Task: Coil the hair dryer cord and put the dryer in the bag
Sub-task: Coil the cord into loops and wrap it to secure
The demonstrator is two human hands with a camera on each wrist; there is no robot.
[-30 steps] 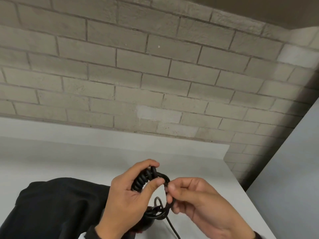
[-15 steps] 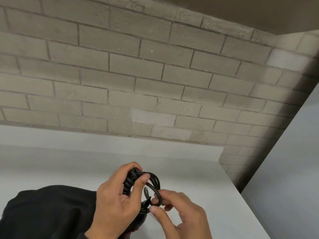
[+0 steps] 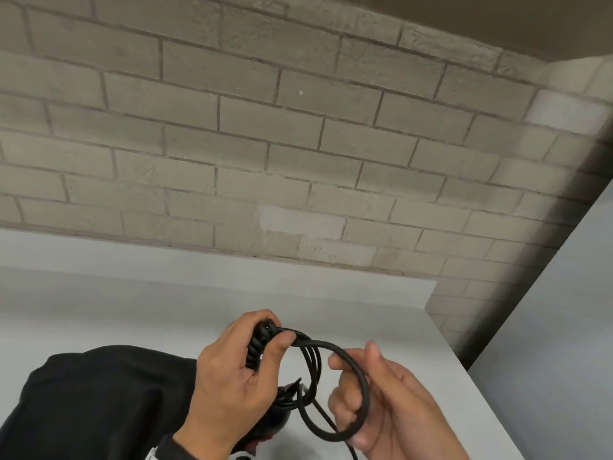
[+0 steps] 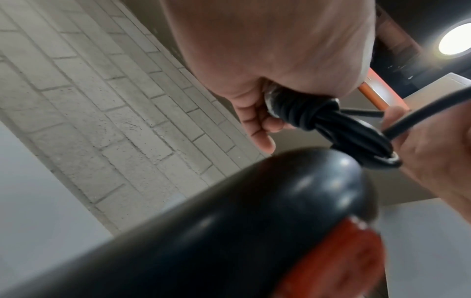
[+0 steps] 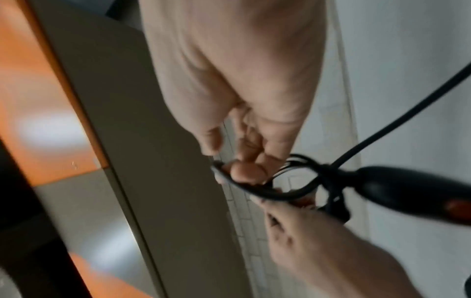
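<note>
Left hand: the left hand (image 3: pixel 238 376) has its fingers and thumb curled tight round the wound part of the cord (image 3: pixel 262 343), just above the dryer.
Right hand: the right hand (image 3: pixel 384 403) has its fingers hooked through a fresh loop (image 3: pixel 358 386) of the same cord, holding it open just beside the bundle.
Dryer: the black dryer (image 4: pixel 229 231) with its red end hangs below the left hand, mostly hidden in the head view, and shows large in the left wrist view.
Bag: the black bag (image 3: pixel 99 403) lies on the white table (image 3: pixel 398 327), left of the dryer and touching or nearly touching the left forearm.
Loose cord: a tail runs down from the loop, past the dryer, out of view.
Handling: the cord looks rubbery and springy, likely to unwind if the pinch slackens; the dryer seems rigid and smooth, moderately heavy.
Where to hold: keep the bundle pinched at its crossing point; for bagging, the handle near the cord's root looks safest.
</note>
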